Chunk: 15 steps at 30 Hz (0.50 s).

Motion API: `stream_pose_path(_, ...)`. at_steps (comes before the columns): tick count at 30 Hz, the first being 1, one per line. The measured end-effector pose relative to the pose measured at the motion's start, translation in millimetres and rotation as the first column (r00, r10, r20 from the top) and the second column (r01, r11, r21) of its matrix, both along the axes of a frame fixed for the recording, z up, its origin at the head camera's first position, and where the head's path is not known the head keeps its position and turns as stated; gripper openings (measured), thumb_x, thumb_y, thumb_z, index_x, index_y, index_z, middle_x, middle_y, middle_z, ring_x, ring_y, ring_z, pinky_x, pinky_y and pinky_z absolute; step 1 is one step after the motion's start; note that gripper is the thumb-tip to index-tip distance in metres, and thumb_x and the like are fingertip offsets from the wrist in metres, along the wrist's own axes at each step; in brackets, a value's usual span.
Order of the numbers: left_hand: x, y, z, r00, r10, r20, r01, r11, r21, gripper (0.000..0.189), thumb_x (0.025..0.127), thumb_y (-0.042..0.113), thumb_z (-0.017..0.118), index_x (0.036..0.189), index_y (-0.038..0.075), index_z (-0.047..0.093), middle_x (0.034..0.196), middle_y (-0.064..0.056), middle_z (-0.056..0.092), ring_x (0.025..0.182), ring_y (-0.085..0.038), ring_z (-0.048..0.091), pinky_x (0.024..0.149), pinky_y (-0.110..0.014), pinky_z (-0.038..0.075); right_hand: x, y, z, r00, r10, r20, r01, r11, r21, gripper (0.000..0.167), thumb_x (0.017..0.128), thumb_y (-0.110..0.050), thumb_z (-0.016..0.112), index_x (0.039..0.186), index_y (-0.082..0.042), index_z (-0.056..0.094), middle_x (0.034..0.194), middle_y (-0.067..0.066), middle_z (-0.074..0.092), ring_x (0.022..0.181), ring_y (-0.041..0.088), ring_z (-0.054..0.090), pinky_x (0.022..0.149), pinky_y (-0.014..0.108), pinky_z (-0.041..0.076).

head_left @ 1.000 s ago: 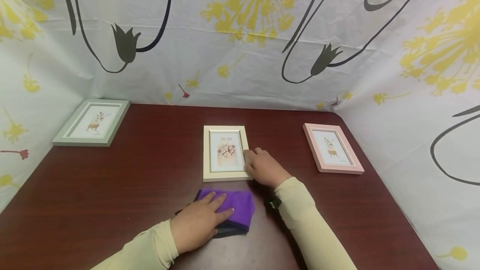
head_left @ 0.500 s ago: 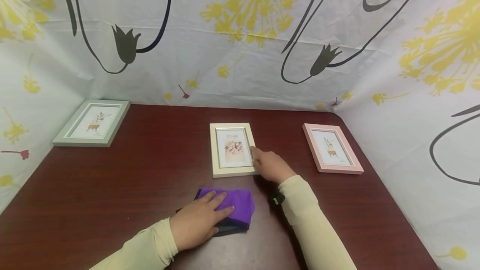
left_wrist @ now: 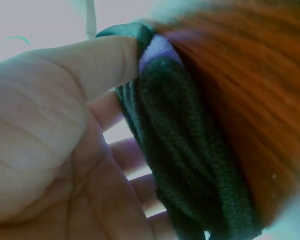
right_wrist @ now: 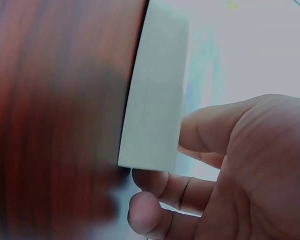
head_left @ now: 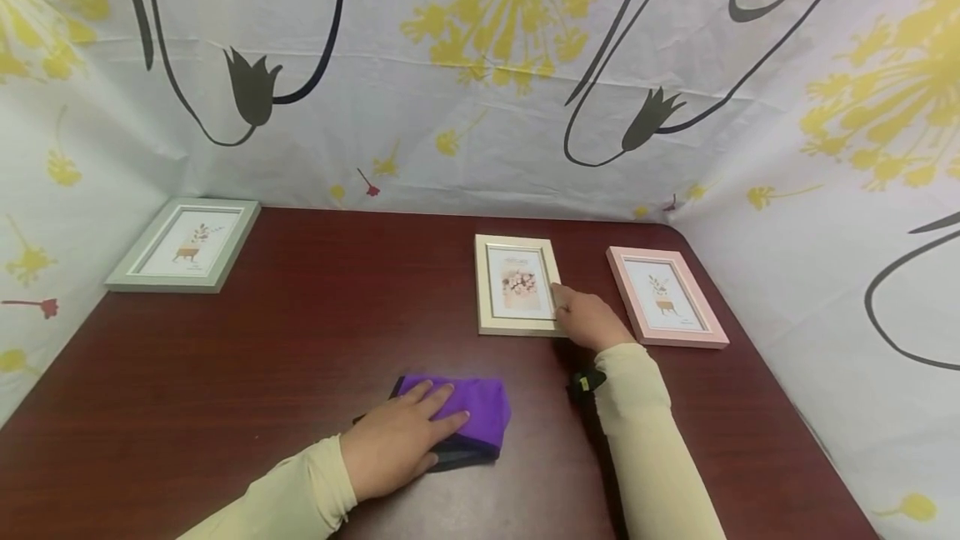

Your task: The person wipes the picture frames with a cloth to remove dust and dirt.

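My left hand [head_left: 396, 447] rests on a folded purple cloth [head_left: 486, 411] with black edging, its fingers spread and fairly straight over the top. In the left wrist view the thumb touches a corner of the dark folded edge [left_wrist: 185, 140]. My right hand [head_left: 592, 319] grips a cream picture frame [head_left: 483, 290] by its lower right side. Flowers show on that frame's picture. From the right wrist, the thumb lies against one face of the frame's pale side [right_wrist: 152, 100], with fingertips by its end; the frame lies along the tabletop or very near it.
A pink picture frame [head_left: 636, 315] lies just right of my right hand. At the far left corner is a green picture frame [head_left: 161, 283]. Patterned white fabric [head_left: 465, 165] walls the back and sides of the dark red table [head_left: 225, 390].
My right hand has moved the cream frame to the right and slightly farther back, closer to the pink frame. The left hand and the purple cloth have stayed in place.
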<state>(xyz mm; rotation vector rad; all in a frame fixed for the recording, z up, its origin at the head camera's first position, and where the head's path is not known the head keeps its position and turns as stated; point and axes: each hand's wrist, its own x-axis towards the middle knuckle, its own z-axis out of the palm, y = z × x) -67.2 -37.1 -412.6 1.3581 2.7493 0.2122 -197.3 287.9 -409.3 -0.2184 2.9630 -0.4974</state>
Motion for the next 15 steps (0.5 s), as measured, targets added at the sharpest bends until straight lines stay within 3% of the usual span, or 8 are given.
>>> stream_pose_path(8, -0.3, 1.7, -1.8, 1.000, -0.002, -0.004, 0.002, 1.000, -0.024, 0.057, 0.091, 0.030, 0.073, 0.143, 0.018, 0.056, 0.147, -0.019, 0.048, 0.131, -0.042, 0.048, 0.103, -0.050, 0.044, -0.8, 32, -0.3, 0.998, -0.064, -0.005, 0.064, 0.998, 0.028, 0.053, 0.099, -0.010, 0.038, 0.151, 0.001, 0.037, 0.144, 0.028, 0.047, 0.129, 0.045, 0.047, 0.105, 0.058, 0.037)
stream_pose_path(15, 1.7, 0.3, -4.4, 1.000, 0.005, -0.020, -0.006, 1.000, -0.028, 0.057, 0.093, 0.031, 0.069, 0.146, 0.019, 0.052, 0.150, -0.019, 0.044, 0.134, -0.041, 0.045, 0.101, -0.053, 0.046, 2.3, 40, 3.9, 0.993, -0.121, -0.009, 0.121, 0.991, 0.050, 0.054, 0.097, -0.005, 0.035, 0.149, 0.006, 0.036, 0.140, 0.032, 0.048, 0.125, 0.048, 0.050, 0.103, 0.060, 0.039)
